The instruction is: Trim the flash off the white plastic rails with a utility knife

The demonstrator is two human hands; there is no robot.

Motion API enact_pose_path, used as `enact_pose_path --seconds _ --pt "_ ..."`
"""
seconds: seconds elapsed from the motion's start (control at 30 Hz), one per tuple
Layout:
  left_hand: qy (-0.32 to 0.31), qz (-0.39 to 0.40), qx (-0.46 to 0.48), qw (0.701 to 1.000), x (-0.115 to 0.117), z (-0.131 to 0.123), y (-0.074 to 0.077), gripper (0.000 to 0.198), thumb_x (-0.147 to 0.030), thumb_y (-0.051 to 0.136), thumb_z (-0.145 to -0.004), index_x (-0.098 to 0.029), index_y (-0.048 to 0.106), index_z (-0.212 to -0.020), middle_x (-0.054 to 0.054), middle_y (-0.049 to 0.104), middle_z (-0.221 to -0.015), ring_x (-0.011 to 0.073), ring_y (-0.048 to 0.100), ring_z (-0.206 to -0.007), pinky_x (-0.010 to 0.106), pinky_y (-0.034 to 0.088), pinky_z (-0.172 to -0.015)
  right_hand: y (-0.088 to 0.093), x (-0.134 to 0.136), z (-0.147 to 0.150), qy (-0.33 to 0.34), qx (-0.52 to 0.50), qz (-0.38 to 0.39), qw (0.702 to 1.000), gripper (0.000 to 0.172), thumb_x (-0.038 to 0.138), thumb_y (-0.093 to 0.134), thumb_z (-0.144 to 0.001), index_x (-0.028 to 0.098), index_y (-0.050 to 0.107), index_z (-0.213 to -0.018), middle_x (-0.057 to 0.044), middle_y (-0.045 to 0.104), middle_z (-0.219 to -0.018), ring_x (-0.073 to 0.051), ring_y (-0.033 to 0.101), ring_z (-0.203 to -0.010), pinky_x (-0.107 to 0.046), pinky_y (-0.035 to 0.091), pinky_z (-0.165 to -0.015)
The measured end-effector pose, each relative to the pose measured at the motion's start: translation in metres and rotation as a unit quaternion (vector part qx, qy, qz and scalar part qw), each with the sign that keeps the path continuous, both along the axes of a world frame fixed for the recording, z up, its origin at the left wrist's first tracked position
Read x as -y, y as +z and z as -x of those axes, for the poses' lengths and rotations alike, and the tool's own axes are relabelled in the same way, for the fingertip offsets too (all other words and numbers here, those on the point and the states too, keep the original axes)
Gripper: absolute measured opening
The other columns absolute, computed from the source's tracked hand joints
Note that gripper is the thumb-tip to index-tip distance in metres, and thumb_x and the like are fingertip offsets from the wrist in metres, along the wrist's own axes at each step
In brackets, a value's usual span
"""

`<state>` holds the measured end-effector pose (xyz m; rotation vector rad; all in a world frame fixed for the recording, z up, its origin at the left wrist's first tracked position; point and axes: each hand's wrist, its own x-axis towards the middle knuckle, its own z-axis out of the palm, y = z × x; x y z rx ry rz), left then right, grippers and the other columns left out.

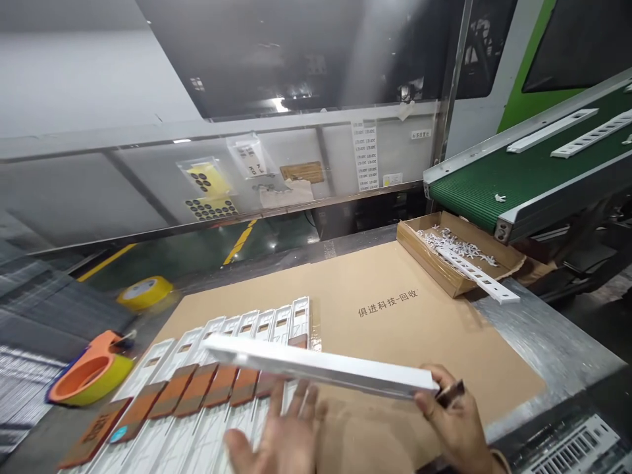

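My right hand grips one end of a long white plastic strip and holds it level above the cardboard sheet. A small dark tool sticks out of the same hand. My left hand lies open with fingers spread, just under the strip, resting on a row of several white slotted strips laid side by side. A band of brown tape runs across that row.
An orange tape dispenser and a yellow tape roll lie at the left. A shallow cardboard box with white scraps and one strip sits under the green conveyor, which carries more white strips. Metal table edge at right.
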<state>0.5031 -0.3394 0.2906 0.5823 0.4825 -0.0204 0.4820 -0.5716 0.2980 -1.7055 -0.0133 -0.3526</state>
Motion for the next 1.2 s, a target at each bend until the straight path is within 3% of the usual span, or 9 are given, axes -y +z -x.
enact_pose_path --seconds 0.07,0.13,0.2,0.27,0.33,0.47,0.63,0.8,1.2 --pt "0.06 0.011 -0.008 0.998 0.042 -0.001 0.011 0.095 -0.085 0.069 -0.025 -0.032 0.064 -0.103 0.007 0.066 -0.098 0.03 0.063 -0.084 0.044 0.056 -0.065 -0.011 -0.028 0.012 -0.025 0.025 0.003 0.999 0.034 0.054 0.059 -0.087 0.021 0.066 -0.085 0.001 0.056 -0.062 -0.013 0.051 -0.053 -0.021 0.043 -0.049" --pt "0.052 -0.004 0.018 0.998 0.075 0.002 0.025 0.085 -0.067 0.083 -0.038 -0.037 0.056 -0.113 0.006 0.063 -0.105 0.0254 0.063 -0.083 0.04 0.054 -0.069 -0.019 -0.049 0.02 -0.011 0.076 -0.006 0.997 0.036 0.057 0.056 -0.088 0.024 0.068 -0.093 -0.002 0.062 -0.074 -0.014 0.056 -0.059 -0.022 0.046 -0.055" --pt "0.077 -0.047 0.029 0.996 0.09 0.003 0.039 0.067 -0.043 0.087 -0.054 -0.037 0.053 -0.111 -0.002 0.059 -0.087 0.0119 0.056 -0.064 0.028 0.051 -0.059 -0.024 -0.056 0.026 0.0 0.105 -0.034 0.994 0.045 0.064 0.055 -0.084 0.028 0.066 -0.109 -0.006 0.063 -0.1 -0.015 0.059 -0.068 -0.024 0.048 -0.057" --pt "0.1 -0.065 0.048 0.992 0.09 -0.001 0.049 0.055 -0.034 0.086 -0.058 -0.03 0.054 -0.103 -0.006 0.05 -0.075 0.0062 0.045 -0.055 0.02 0.044 -0.05 -0.024 -0.052 0.03 0.021 0.06 -0.075 0.995 0.058 0.07 0.053 -0.079 0.032 0.059 -0.122 -0.007 0.057 -0.108 -0.012 0.056 -0.063 -0.022 0.045 -0.048" --pt "0.098 -0.068 0.055 0.991 0.081 -0.007 0.051 0.048 -0.033 0.085 -0.059 -0.025 0.054 -0.094 -0.008 0.045 -0.07 0.0046 0.04 -0.052 0.017 0.039 -0.045 -0.019 -0.039 0.034 0.075 -0.041 -0.116 0.99 0.063 0.074 0.046 -0.081 0.031 0.052 -0.126 -0.002 0.054 -0.092 -0.008 0.045 -0.049 -0.02 0.037 -0.039" --pt "0.069 -0.072 0.058 0.993 0.067 -0.014 0.043 0.043 -0.033 0.084 -0.06 -0.022 0.049 -0.082 -0.008 0.041 -0.066 0.0035 0.035 -0.05 0.015 0.035 -0.041 -0.005 -0.018 0.04 0.18 -0.186 -0.083 0.963 0.046 0.062 0.028 -0.097 0.023 0.049 -0.11 0.005 0.044 -0.067 -0.008 0.036 -0.044 -0.02 0.031 -0.04" --pt "0.041 -0.112 0.058 0.991 0.066 -0.012 0.036 0.036 -0.03 0.077 -0.069 -0.021 0.044 -0.08 -0.008 0.039 -0.065 0.0036 0.035 -0.049 0.016 0.034 -0.042 -0.001 -0.012 0.043 0.224 -0.115 0.12 0.96 0.035 0.044 0.03 -0.102 0.023 0.05 -0.084 0.004 0.047 -0.066 -0.01 0.046 -0.056 -0.023 0.033 -0.054" --pt "0.019 -0.114 0.059 0.991 0.067 -0.01 0.033 0.036 -0.029 0.075 -0.072 -0.022 0.043 -0.086 -0.009 0.039 -0.062 0.0035 0.035 -0.048 0.015 0.032 -0.042 -0.005 -0.015 0.041 0.194 -0.051 0.245 0.949 0.035 0.038 0.03 -0.103 0.024 0.04 -0.073 0.007 0.043 -0.056 -0.009 0.041 -0.045 -0.023 0.027 -0.046" --pt "0.006 -0.13 0.065 0.989 0.068 -0.009 0.035 0.038 -0.027 0.072 -0.074 -0.023 0.046 -0.1 -0.01 0.044 -0.059 0.0038 0.036 -0.044 0.015 0.032 -0.041 0.006 -0.018 0.038 0.206 -0.035 0.298 0.932 0.034 0.034 0.031 -0.103 0.025 0.043 -0.072 0.006 0.05 -0.055 -0.01 0.048 -0.043 -0.022 0.031 -0.044"
